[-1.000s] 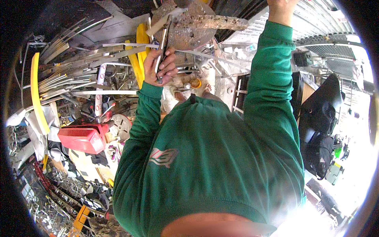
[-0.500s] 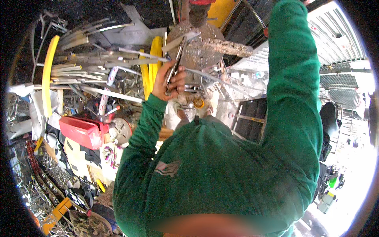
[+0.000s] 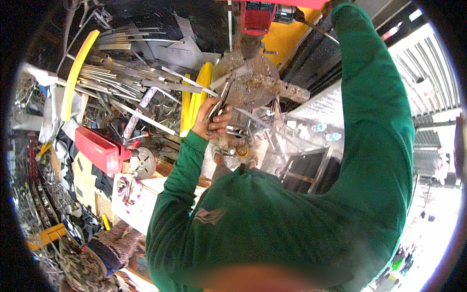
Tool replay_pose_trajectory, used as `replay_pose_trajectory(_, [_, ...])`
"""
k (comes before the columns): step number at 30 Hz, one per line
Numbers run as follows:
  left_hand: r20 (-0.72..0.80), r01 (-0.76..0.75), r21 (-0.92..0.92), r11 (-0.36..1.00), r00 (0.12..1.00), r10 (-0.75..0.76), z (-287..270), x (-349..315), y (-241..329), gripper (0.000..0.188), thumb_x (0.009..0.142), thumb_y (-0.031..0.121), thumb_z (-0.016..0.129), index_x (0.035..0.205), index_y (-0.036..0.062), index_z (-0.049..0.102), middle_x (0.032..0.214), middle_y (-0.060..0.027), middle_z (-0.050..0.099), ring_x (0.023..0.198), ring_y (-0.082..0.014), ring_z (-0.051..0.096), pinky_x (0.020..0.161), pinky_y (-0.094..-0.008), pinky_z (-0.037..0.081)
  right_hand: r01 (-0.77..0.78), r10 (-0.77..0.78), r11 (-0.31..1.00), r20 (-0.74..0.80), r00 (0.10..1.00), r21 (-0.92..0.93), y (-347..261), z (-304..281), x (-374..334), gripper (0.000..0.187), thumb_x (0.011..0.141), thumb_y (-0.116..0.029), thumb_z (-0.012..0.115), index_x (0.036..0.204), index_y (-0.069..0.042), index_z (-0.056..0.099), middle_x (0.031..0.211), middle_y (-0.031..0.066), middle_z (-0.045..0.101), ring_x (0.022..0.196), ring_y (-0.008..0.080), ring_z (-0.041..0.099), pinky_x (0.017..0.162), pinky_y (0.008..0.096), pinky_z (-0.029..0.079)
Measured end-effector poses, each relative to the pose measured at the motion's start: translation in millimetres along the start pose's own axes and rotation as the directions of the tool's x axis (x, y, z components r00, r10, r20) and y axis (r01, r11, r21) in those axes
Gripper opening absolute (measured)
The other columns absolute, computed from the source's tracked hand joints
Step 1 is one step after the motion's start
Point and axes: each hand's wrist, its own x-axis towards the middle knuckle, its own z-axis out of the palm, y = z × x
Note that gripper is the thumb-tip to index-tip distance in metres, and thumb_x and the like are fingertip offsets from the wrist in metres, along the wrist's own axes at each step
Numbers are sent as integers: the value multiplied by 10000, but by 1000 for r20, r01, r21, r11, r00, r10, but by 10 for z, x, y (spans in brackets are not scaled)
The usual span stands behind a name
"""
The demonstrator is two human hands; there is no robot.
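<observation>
My left hand is closed round a pair of metal pliers, whose jaws point up to a flat metal piece. That piece lies over the worn round table of a drill press, below its dark chuck and red head. Whether the jaws grip the piece is hard to make out. My right arm stretches up along the right side. Its sleeve ends near a metal lever beside the head, and the hand itself does not show.
A rough, crusted bar juts right from the press table. Thin metal strips and yellow pieces lie to the left. A second red machine stands nearer on the left. Several clear bottles lie on the floor at right.
The view has shifted, so more of the red head and its lever shows at the top. My left hand still holds the pliers by the press table.
</observation>
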Motion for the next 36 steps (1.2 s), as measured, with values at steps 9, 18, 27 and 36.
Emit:
replay_pose_trajectory(9, [-187, -305, 333, 892, 906, 380, -97, -188, -675, 177, 933, 199, 596, 982, 30, 582, 629, -18, 532, 548, -161, 574, 535, -325, 492, -35, 31, 999, 128, 991, 29, 229, 131, 48, 361, 957, -338, 536, 857, -11, 653, 845, 130, 669, 797, 233, 628, 682, 388, 520])
replay_pose_trajectory(18, [-296, -350, 710, 611, 640, 710, -375, -221, -1008, 684, 870, 37, 663, 1463, 40, 322, 1193, -118, 591, 938, -156, 605, 760, -297, 521, -29, 16, 997, 174, 985, 68, 334, 221, 34, 341, 968, -324, 525, 857, -23, 638, 879, 131, 668, 842, 239, 634, 695, 397, 532])
replay_pose_trajectory(27, [-204, -165, 925, 341, 543, 815, -601, 48, -1209, 672, 850, 10, 586, 1452, -27, 291, 1356, -211, 474, 1247, -284, 474, 1043, -374, 390, -62, 42, 994, 199, 979, 91, 480, 243, -27, 321, 979, -311, 515, 856, -34, 623, 913, 131, 667, 886, 244, 640, 709, 406, 544])
replay_pose_trajectory(36, [-238, -442, 730, 522, 551, 800, -261, 58, -1059, 710, 787, -37, 530, 1443, 0, 260, 1249, -142, 471, 1154, -236, 464, 988, -355, 395, -100, 69, 978, 172, 983, 182, 706, 226, -65, 304, 990, -297, 504, 856, -46, 609, 947, 131, 666, 931, 250, 646, 722, 415, 556])
